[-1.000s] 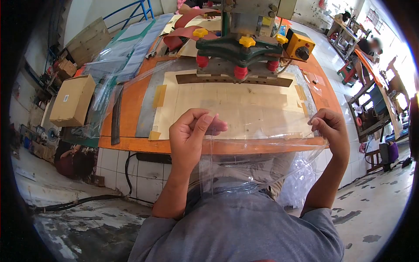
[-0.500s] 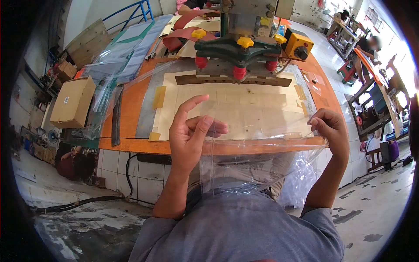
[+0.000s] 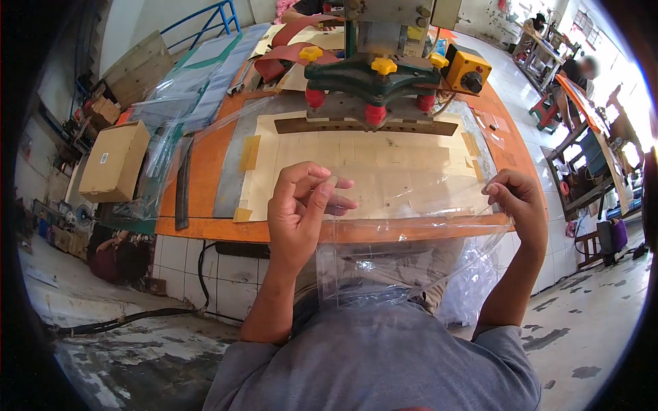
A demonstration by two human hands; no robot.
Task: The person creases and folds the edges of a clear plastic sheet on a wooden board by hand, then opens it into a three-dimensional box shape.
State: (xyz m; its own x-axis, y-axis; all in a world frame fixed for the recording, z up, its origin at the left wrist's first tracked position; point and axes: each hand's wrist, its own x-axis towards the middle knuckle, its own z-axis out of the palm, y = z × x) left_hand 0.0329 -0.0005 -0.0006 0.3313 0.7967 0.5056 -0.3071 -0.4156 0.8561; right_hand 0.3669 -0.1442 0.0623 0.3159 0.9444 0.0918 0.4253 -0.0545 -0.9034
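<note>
Over the desk's [image 3: 199, 229] near edge hangs clear plastic film [image 3: 411, 226] — likely light, limp, slippery, best taken by its edges. Right hand [image 3: 521, 198] pinches one corner; left hand [image 3: 293, 209] curls — whether its fingers grip, cannot tell.

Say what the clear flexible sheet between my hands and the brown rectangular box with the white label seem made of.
The clear flexible sheet looks like glossy plastic film: it's transparent, with bright reflections. The brown rectangular box is probably matte cardboard, given its dull faces.
</note>
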